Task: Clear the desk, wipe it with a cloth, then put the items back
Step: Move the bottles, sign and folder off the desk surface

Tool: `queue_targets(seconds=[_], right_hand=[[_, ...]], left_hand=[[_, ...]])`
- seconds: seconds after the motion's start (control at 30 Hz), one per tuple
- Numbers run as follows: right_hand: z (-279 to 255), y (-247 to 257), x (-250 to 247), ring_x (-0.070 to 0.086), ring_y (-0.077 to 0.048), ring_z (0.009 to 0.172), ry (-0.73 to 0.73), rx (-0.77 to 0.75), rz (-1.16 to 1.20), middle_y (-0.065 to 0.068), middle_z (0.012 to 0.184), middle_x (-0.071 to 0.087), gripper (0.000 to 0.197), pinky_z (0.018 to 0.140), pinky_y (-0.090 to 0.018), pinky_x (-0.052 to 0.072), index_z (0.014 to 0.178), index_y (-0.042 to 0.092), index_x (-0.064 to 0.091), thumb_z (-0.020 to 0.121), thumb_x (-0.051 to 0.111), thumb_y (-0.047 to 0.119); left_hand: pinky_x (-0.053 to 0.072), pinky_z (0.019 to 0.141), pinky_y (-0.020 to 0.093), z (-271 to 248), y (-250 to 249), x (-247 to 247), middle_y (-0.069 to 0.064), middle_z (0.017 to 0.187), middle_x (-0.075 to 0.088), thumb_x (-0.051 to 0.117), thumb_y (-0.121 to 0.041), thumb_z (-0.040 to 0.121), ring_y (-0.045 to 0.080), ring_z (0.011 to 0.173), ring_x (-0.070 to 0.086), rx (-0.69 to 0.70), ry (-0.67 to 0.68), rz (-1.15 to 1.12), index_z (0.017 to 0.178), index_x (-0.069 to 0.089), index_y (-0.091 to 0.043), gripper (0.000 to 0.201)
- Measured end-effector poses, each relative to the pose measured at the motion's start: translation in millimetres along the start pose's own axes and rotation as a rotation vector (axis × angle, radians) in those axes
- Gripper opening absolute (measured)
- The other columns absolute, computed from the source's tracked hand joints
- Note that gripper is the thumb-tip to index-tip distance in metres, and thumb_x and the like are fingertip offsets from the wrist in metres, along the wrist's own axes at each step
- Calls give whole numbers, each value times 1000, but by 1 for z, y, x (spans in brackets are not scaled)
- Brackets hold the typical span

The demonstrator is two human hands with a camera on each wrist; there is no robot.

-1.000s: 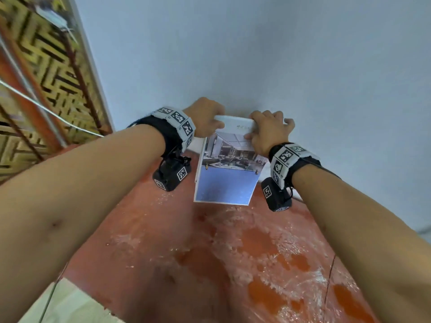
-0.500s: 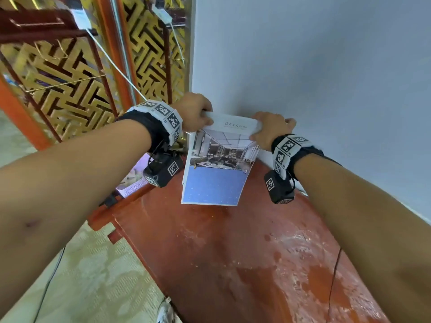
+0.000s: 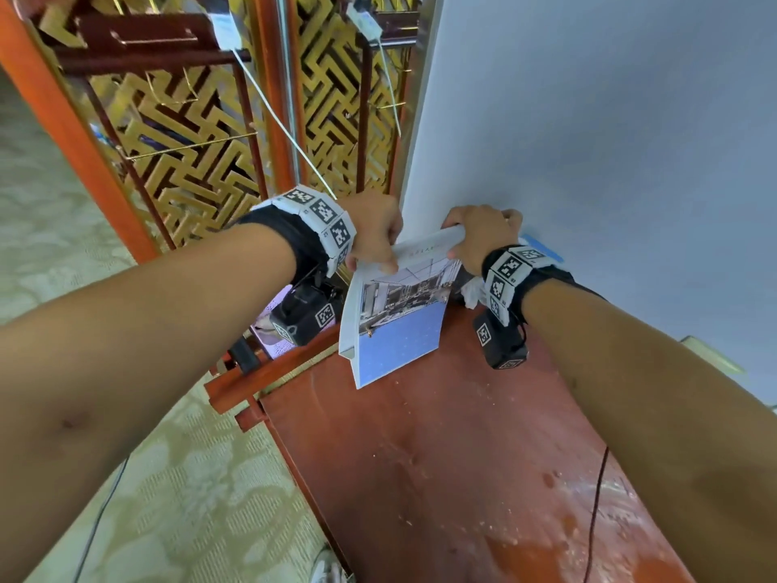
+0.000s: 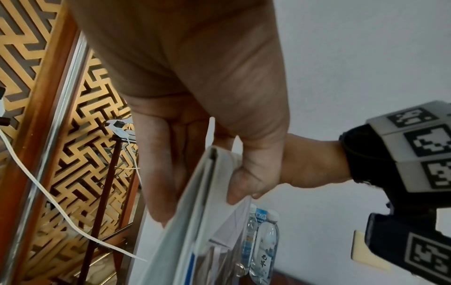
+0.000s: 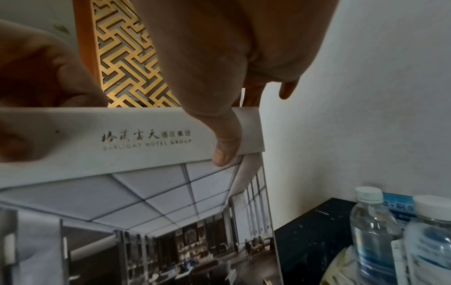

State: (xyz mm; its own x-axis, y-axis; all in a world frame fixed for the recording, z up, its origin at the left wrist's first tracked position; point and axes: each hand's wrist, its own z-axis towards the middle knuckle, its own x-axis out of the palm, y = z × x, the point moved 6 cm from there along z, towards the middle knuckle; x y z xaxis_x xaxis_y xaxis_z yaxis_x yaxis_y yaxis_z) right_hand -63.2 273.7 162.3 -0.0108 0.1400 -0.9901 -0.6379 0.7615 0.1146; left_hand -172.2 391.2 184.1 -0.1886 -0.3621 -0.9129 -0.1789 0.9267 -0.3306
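Hotel brochure (image 3: pixel 397 317): hanging upright over the desk (image 3: pixel 441 456) at its 12 o'clock end; left hand (image 3: pixel 372 231) and right hand (image 3: pixel 481 237) pinching its top corners; now tilted, nearer the desk's 10 o'clock edge than earlier; two water bottles (image 5: pixel 373 231) behind.

The printed hotel brochure folder (image 3: pixel 395 317) hangs above the far left corner of the reddish wooden desk (image 3: pixel 441 456), its top edge held between the left hand (image 3: pixel 374 233) and the right hand (image 3: pixel 479 237). Two clear plastic water bottles (image 5: pixel 373 227) stand behind the folder, against the pale wall (image 3: pixel 609 140). The gold lattice screen (image 3: pixel 189 140) stands left of the desk's left edge.
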Motion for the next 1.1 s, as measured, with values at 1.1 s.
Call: queue_targets(seconds=[1.1], right_hand=[[17, -25, 5, 33, -26, 135, -15, -4, 185, -1, 151, 34, 50, 111, -37, 32, 130, 25, 56, 85, 65, 5]], left_hand=[[40, 50, 24, 58, 1, 16, 7, 67, 57, 70, -34, 80, 17, 48, 49, -5, 46, 103, 81, 61, -12, 24]])
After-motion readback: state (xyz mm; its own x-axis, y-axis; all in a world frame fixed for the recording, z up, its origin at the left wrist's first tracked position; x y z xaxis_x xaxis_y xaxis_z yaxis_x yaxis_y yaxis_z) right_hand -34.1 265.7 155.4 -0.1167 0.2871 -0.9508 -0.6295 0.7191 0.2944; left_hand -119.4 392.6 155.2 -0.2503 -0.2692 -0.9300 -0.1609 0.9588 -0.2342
